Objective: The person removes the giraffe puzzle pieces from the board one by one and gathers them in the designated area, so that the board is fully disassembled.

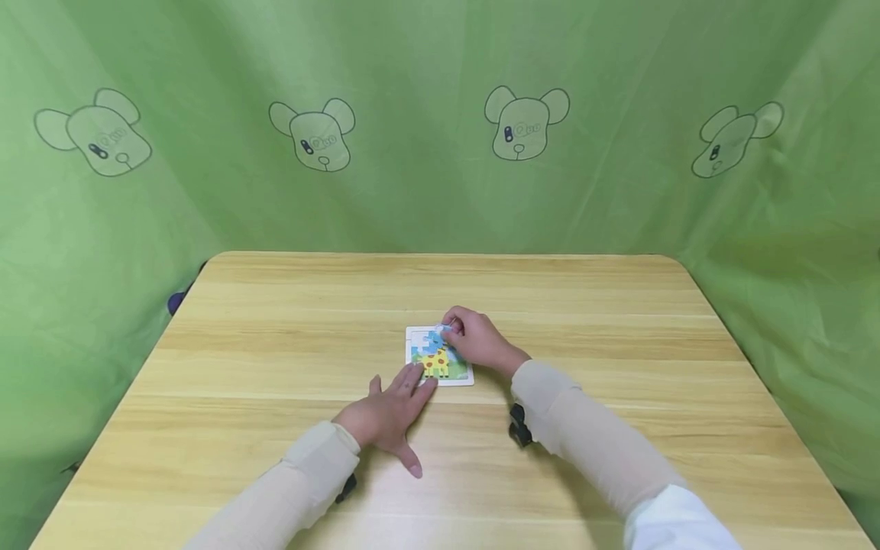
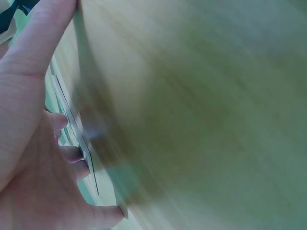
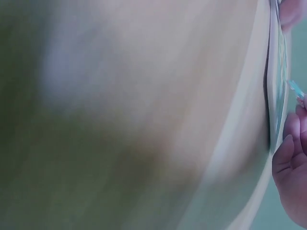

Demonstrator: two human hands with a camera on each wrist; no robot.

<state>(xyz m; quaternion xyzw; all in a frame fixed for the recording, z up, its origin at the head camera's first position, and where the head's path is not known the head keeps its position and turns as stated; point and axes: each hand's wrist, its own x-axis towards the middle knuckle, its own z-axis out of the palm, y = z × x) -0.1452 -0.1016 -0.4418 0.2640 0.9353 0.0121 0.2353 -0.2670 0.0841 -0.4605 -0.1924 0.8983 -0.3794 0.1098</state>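
Although partly covered, recognisable as a giraffe puzzle (image 1: 431,362), flat on the wooden table (image 1: 275,344).
Pinches a pale-blue piece (image 3: 296,89), mostly hidden in the grip, with the right hand (image 1: 477,338) at the upper-right corner; touches the lower-left edge with the left hand (image 1: 386,410), splayed wide. Shows lettering (image 1: 527,131) on the animal-head prints (image 1: 520,143) of the green curtain (image 1: 426,46), too faint to read.

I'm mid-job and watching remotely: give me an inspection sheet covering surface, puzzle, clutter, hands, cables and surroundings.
Surface: wood-grain table.
Job's things: giraffe jigsaw puzzle in a white frame, white patch at its upper left; small blue piece in hand.
Clutter: dark round object by the table's left edge, too small to identify.
Left hand: fingers spread, fingertips on the puzzle's near edge.
Right hand: pinches the blue piece.
Cables: nothing seen.
Surroundings: green fabric with four bear-head outlines.
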